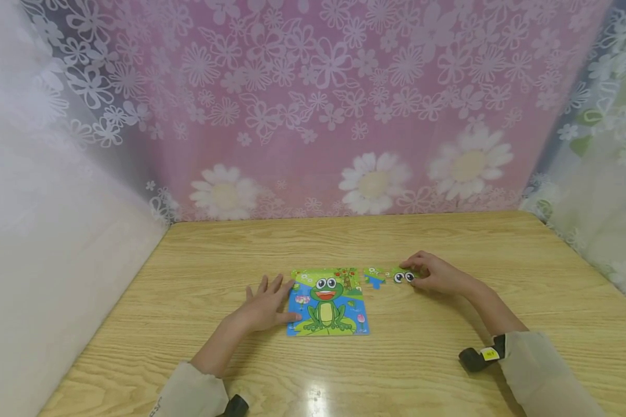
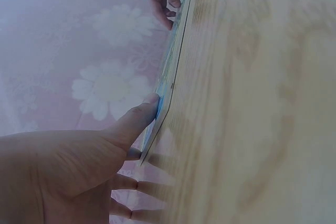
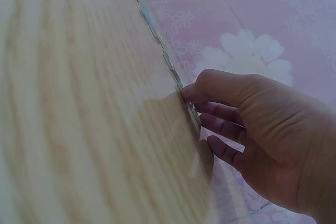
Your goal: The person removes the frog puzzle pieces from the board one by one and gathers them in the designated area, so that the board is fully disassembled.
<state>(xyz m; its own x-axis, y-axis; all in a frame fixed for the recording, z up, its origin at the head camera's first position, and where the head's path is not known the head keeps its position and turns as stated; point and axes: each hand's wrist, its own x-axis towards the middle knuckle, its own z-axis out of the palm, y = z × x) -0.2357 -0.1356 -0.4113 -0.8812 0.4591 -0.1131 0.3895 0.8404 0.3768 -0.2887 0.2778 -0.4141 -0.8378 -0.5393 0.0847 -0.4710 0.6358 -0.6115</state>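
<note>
A square frog puzzle board (image 1: 326,313) lies flat on the table, with a green frog on blue printed across it. At its left side is my left hand (image 1: 258,307), fingers spread and thumb resting on the board's edge; the left wrist view shows that thumb (image 2: 139,119) on the rim. To the right of the board, my right hand (image 1: 438,275) pinches a jigsaw piece (image 1: 403,277) bearing the frog's two eyes. Thumb and fingertips are at its edge, low over the wood in the right wrist view. Between board and hand lies another jigsaw piece (image 1: 374,277), green and blue.
The light wooden table (image 1: 396,365) runs back to a pink flowered curtain (image 1: 292,116). Pale curtains hang at the left (image 1: 57,231) and right. Each sleeve carries a black wrist mount (image 1: 475,359).
</note>
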